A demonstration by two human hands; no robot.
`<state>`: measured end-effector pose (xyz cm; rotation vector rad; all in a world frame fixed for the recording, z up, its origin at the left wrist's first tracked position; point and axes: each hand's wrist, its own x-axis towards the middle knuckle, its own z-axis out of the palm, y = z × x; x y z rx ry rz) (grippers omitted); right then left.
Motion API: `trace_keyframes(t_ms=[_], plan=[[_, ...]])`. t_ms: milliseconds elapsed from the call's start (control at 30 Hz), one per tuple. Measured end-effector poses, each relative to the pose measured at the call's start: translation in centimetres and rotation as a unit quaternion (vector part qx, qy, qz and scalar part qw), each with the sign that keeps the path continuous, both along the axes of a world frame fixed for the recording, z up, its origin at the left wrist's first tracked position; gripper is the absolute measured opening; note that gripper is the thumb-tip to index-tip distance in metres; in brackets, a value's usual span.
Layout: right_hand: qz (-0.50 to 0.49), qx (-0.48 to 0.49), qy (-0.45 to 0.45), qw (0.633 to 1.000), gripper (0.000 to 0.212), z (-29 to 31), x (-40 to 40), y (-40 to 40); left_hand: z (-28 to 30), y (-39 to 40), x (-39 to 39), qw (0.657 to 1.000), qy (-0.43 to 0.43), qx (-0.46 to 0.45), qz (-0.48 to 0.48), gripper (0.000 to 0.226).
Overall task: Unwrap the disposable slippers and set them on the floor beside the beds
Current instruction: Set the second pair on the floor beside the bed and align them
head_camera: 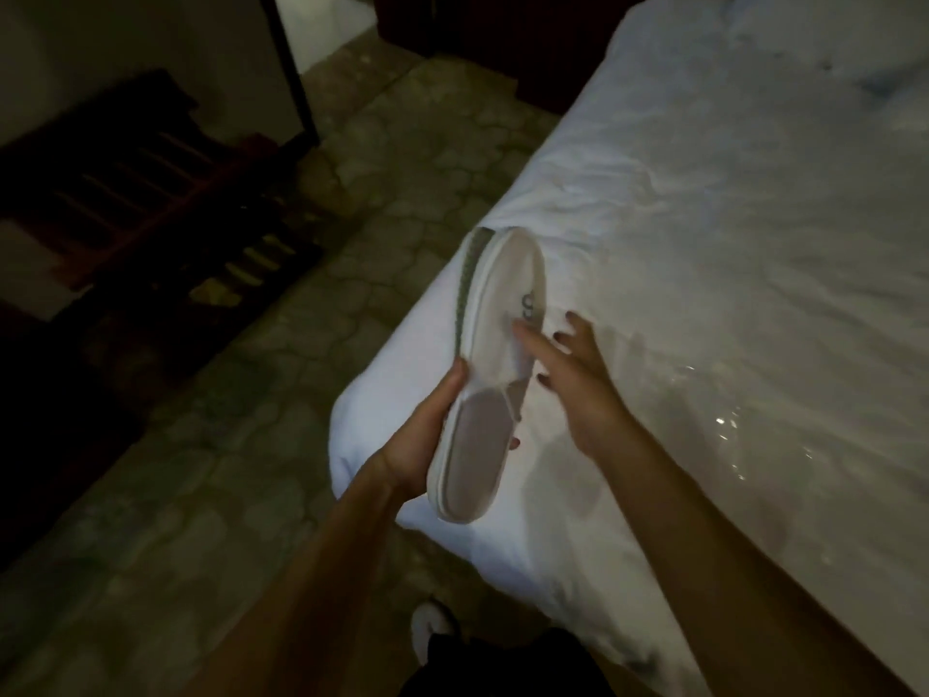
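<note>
While the left hand (417, 440) grips the white slippers (490, 374) over the bed (704, 244), the right hand (578, 379) spreads its fingers wide beside them.

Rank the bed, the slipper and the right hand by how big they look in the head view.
1. Bed, largest by far.
2. Slipper, held by the left hand.
3. Right hand, smallest; its nearness hardly affects this.

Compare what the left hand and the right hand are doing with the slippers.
The left hand is closed around the heel end of the slippers, carrying them above the bed; the right hand is open with fingers spread. The left hand grips from the floor side; the right hand reaches in from the bed side, its fingertips at the upper, though contact is unclear through the blur. Both have bare forearms.
</note>
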<state>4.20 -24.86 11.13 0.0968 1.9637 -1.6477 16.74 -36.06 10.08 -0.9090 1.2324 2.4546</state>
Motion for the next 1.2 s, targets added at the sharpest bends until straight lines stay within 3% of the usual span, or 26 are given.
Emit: trace_keyframes(t_ms=[133,267,400,567,867,1067,1167,1200], plan=[[0.072,0.053,0.1,0.991,0.095,3.3,-0.9,-5.9,-0.8,-4.4,3.4,1.0,-0.003,0.011,0.014,0.079],[0.176,0.095,0.129,0.971,0.083,4.9,-0.5,-11.6,-0.9,-8.4,5.7,0.999,0.012,-0.03,0.001,0.05],[0.23,0.107,0.138,0.957,0.085,5.0,0.5,-16.7,-1.3,-12.7,7.2,0.996,0.013,-0.082,0.011,0.091],[0.261,0.084,0.103,0.956,0.081,4.3,1.0,-22.0,-1.7,-18.8,8.9,0.999,0.016,-0.048,-0.015,0.093],[0.224,0.053,0.023,0.973,0.068,3.9,-1.7,-32.0,-0.5,-30.5,6.9,0.991,-0.03,-0.1,-0.083,0.098],[0.212,0.038,0.015,0.976,0.049,4.5,-3.6,-37.0,-0.5,-36.7,4.4,0.982,-0.042,-0.179,-0.046,0.055],[0.201,0.033,0.019,0.979,0.034,4.8,-4.5,-38.6,0.4,-38.3,3.3,0.977,-0.036,-0.201,-0.058,0.055],[0.197,0.038,0.022,0.979,0.035,4.9,-4.8,-39.0,0.8,-38.9,3.0,0.976,-0.033,-0.207,-0.056,0.066]])
